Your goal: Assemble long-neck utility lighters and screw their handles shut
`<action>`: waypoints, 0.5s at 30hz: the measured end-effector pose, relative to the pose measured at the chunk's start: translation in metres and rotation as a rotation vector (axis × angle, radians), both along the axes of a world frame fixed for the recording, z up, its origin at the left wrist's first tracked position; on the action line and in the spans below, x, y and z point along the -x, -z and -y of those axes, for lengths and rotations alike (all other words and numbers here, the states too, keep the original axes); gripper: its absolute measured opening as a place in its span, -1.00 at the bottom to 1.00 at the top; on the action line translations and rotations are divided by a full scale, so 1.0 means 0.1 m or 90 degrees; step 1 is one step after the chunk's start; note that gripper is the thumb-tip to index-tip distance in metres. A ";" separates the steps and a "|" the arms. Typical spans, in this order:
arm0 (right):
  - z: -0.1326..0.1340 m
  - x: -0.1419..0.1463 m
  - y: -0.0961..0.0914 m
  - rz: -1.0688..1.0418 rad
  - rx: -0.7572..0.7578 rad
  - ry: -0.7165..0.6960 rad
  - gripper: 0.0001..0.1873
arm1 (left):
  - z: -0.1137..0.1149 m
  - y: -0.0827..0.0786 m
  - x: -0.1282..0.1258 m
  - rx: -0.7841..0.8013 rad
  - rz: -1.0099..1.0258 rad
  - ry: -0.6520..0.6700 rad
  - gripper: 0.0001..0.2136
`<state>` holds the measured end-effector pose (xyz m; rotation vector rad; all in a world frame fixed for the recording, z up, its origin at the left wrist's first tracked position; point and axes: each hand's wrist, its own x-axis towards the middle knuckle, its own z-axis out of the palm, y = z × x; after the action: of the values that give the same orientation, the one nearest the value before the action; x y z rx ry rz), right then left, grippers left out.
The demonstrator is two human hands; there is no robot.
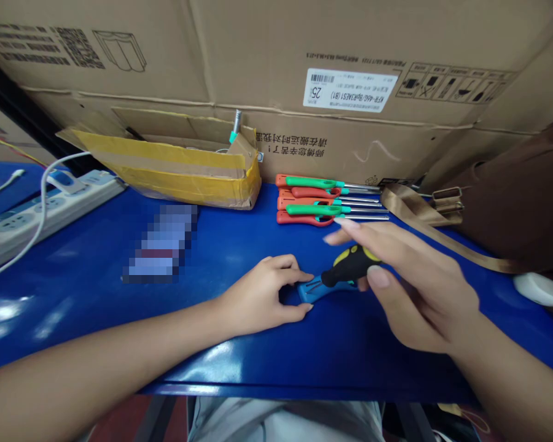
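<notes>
My left hand rests on the blue table, its fingers curled round the end of a small blue object. My right hand holds a screwdriver with a black and yellow handle, whose tip meets the blue object. The fingers of that hand wrap loosely over the handle, with the index finger stretched out. Just behind the hands lies a stack of orange and green screwdrivers with their metal shafts pointing right.
A taped cardboard box with a tool sticking out stands at the back left, against large cartons. A white power strip with cables lies far left. A brown bag with a strap and a white object sit at right.
</notes>
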<state>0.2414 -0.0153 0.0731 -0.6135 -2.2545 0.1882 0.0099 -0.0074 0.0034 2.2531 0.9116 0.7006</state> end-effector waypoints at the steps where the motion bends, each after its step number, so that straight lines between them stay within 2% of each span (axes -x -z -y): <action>1: 0.00 0.00 0.00 -0.004 0.029 -0.026 -0.40 | 0.00 0.00 0.00 -0.002 0.000 0.001 -0.74; 4: 0.02 0.03 -0.02 -0.030 0.024 -0.062 -0.51 | -0.01 0.02 0.00 -0.014 0.002 0.004 -0.75; 8: 0.07 0.07 -0.06 0.013 -0.068 -0.013 -0.66 | -0.01 0.04 0.01 -0.011 0.004 0.004 -0.76; 10: 0.10 0.07 -0.06 0.040 -0.080 -0.011 -0.65 | -0.01 0.04 0.01 -0.002 0.006 0.006 -0.77; 15: 0.09 0.06 -0.03 0.013 0.023 -0.080 -0.48 | 0.00 0.03 0.01 -0.003 0.007 0.004 -0.75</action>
<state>0.2356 -0.0240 0.0762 -0.4941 -2.3152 0.2867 0.0093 -0.0072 0.0001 2.2534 0.8984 0.7113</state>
